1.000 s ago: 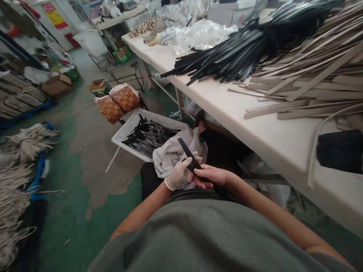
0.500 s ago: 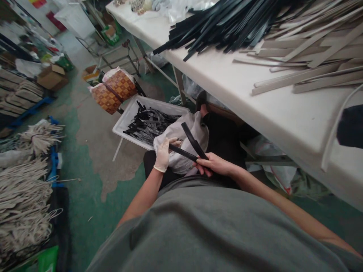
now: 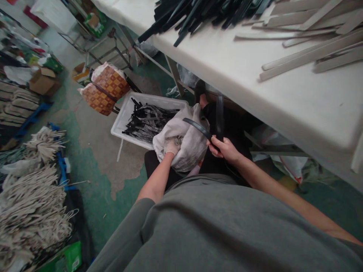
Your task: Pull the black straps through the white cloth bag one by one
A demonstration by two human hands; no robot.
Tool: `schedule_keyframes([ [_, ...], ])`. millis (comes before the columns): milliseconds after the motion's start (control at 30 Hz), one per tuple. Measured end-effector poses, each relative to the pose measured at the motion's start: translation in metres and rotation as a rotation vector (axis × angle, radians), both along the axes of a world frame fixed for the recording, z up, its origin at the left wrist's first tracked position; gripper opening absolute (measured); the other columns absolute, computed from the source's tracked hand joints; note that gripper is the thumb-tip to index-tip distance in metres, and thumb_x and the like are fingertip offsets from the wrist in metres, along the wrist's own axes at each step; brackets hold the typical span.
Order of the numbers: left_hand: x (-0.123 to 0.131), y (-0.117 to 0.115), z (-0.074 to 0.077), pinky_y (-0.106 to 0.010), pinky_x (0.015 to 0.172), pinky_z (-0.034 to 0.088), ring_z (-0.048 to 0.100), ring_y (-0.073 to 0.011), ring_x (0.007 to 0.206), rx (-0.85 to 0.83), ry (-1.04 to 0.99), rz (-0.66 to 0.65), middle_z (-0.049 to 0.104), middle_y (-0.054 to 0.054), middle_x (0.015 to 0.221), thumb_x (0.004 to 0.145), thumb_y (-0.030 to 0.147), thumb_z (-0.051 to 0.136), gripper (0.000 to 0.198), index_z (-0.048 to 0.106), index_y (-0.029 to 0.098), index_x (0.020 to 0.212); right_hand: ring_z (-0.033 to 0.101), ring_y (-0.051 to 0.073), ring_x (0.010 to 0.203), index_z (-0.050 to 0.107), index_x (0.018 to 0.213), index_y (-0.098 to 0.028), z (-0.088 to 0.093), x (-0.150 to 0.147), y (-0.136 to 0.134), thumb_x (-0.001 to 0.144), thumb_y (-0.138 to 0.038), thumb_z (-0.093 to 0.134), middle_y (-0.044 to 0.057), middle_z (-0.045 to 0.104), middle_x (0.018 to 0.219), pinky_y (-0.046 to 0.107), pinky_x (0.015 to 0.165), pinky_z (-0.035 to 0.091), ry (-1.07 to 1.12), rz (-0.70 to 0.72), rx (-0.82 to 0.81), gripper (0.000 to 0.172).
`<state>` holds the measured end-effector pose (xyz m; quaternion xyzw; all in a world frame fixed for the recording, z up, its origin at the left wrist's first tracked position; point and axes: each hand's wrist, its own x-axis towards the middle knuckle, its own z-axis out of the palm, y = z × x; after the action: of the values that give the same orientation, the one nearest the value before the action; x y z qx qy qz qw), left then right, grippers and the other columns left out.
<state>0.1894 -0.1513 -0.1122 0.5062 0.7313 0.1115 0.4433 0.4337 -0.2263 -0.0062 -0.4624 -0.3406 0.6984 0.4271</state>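
My right hand (image 3: 224, 148) is closed around a black strap (image 3: 219, 117), whose two ends stick up and apart from the fist. My left hand (image 3: 171, 146), in a pale glove, reaches into the mouth of a white cloth sack (image 3: 193, 151) on my lap; its fingers are hidden inside. Small greyish pieces (image 3: 178, 140), too small to name, show beside the glove. Just beyond the sack stands a white plastic bin (image 3: 120, 122) holding many black strips (image 3: 149, 120).
To the right runs a white-topped table (image 3: 227, 64) with piles of black strips (image 3: 195, 15) and beige strips (image 3: 300, 53). A chair with a checkered cushion (image 3: 106, 90) stands past the bin. Bundled beige cords (image 3: 34, 211) lie at left.
My left hand has let go of the strap and moved down into the sack. My right hand has shifted right and slightly up, still holding the strap. The view has turned a little.
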Motion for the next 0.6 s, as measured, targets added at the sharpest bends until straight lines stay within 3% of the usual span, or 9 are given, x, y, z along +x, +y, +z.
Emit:
schedule_keyframes([
  [67,0.002,-0.002,-0.005,-0.040,0.103,0.034,0.055,-0.0355,0.118,0.001,0.035,-0.035,0.068,-0.024,0.106,0.077,0.025,0.071,0.018,0.067,0.010,0.084,0.028,0.006,0.031,0.056,0.083,-0.017,0.002,-0.001,0.001,0.082,-0.061,0.057,-0.009,0.041,0.045,0.021,0.034,0.019,-0.007,0.006,-0.006,0.044],
  [200,-0.009,0.003,-0.008,-0.035,0.102,0.036,0.057,-0.0326,0.115,-0.003,0.105,-0.123,0.068,-0.023,0.098,0.087,0.038,0.058,0.035,0.066,0.006,0.076,0.030,0.006,0.032,0.058,0.084,-0.015,0.004,-0.001,0.004,0.084,-0.059,0.055,-0.008,0.042,0.044,0.020,0.034,0.020,-0.037,0.015,-0.021,0.044],
  [333,-0.032,0.004,-0.008,-0.034,0.102,0.037,0.059,-0.0294,0.111,-0.065,0.249,-0.258,0.068,-0.022,0.103,0.089,0.037,0.057,0.034,0.070,0.006,0.087,0.030,0.005,0.032,0.059,0.086,-0.015,0.001,-0.001,0.005,0.086,-0.054,0.056,-0.007,0.045,0.046,0.020,0.034,0.020,-0.023,-0.001,-0.037,0.040],
  [400,-0.041,0.002,-0.007,-0.035,0.100,0.039,0.060,-0.0288,0.109,-0.071,0.287,-0.252,0.068,-0.020,0.104,0.087,0.036,0.059,0.028,0.072,0.011,0.092,0.030,0.005,0.032,0.060,0.086,-0.014,-0.002,0.000,0.005,0.086,-0.053,0.057,-0.006,0.046,0.047,0.020,0.034,0.019,0.006,-0.005,-0.050,0.039],
  [600,-0.035,0.010,-0.003,-0.037,0.103,0.036,0.052,-0.0311,0.123,0.131,0.265,-0.242,0.060,-0.020,0.127,0.086,0.031,0.060,0.036,0.066,0.016,0.118,0.025,0.004,0.032,0.060,0.086,-0.015,-0.006,0.005,0.004,0.085,-0.049,0.062,-0.007,0.045,0.046,0.020,0.035,0.018,0.161,-0.040,-0.092,0.034],
])
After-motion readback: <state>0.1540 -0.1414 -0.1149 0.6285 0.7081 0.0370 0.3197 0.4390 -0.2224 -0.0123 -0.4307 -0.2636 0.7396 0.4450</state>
